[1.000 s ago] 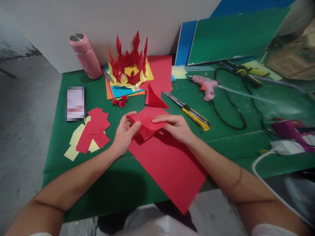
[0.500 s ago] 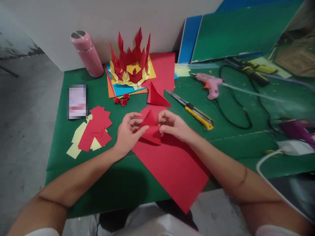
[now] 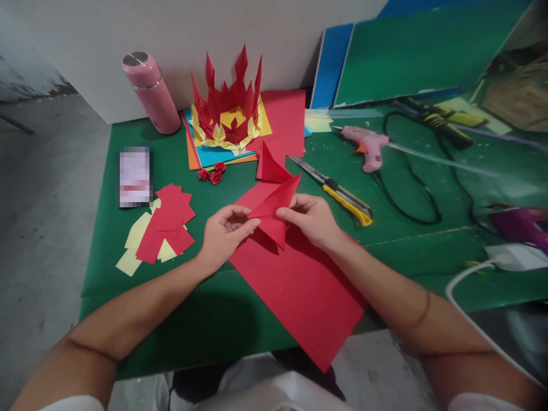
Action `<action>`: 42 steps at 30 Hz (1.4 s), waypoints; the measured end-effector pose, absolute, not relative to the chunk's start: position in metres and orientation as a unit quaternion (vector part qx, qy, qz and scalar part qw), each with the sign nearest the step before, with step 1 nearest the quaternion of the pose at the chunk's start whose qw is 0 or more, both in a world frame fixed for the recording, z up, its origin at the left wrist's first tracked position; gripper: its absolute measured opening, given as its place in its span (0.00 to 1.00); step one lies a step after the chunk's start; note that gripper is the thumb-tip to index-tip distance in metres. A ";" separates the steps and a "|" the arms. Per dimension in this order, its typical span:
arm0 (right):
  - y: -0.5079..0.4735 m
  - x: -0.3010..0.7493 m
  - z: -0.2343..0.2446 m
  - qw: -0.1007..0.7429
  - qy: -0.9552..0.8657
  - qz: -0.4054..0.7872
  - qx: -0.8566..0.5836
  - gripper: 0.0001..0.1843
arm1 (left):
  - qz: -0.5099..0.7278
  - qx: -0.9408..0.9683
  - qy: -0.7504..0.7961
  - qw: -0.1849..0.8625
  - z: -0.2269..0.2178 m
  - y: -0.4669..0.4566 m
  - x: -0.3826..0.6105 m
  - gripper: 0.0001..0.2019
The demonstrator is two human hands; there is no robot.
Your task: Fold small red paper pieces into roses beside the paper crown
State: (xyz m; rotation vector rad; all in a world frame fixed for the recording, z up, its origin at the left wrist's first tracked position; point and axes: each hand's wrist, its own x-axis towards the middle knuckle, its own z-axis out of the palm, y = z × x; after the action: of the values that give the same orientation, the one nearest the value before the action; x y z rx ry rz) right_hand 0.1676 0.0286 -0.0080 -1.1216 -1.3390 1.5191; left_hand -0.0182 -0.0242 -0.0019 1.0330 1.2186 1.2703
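Both hands hold a folded red paper piece (image 3: 274,211) just above a large red sheet (image 3: 299,285) that lies on the green table (image 3: 192,325). My left hand (image 3: 225,231) pinches its left corner with curled fingers. My right hand (image 3: 310,220) grips its right side, thumb and fingers pressed on the fold. The piece is a pointed shape, one tip up to the right and one tip down. Another folded red triangle (image 3: 269,165) stands just beyond it.
A red and yellow paper crown (image 3: 226,114) sits on coloured sheets at the back, beside a pink flask (image 3: 149,91). Cut red and yellow squares (image 3: 160,225) and a phone (image 3: 135,177) lie left. A yellow utility knife (image 3: 338,194), pink glue gun (image 3: 368,145) and black cable (image 3: 411,177) lie right.
The red piece went from a loose curved sheet to a tighter, pointed fold. My right hand moved from pressing it flat to pinching its right side, and both hands lifted it slightly.
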 end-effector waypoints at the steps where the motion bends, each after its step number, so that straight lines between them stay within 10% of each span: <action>1: 0.028 0.167 -0.008 0.400 -0.530 0.603 -0.442 0.23 | 0.534 0.422 0.509 0.528 -0.001 -0.024 -0.018 0.17; 42: 0.020 0.163 -0.004 0.355 -0.560 0.604 -0.442 0.18 | 0.512 0.406 0.542 0.528 0.003 -0.023 -0.018 0.16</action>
State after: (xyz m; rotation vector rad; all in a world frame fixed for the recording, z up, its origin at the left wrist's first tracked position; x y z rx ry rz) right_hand 0.1629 0.0201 -0.0041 -1.1435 -1.4478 1.5597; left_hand -0.0185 -0.0228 0.0027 0.9694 1.2952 1.2242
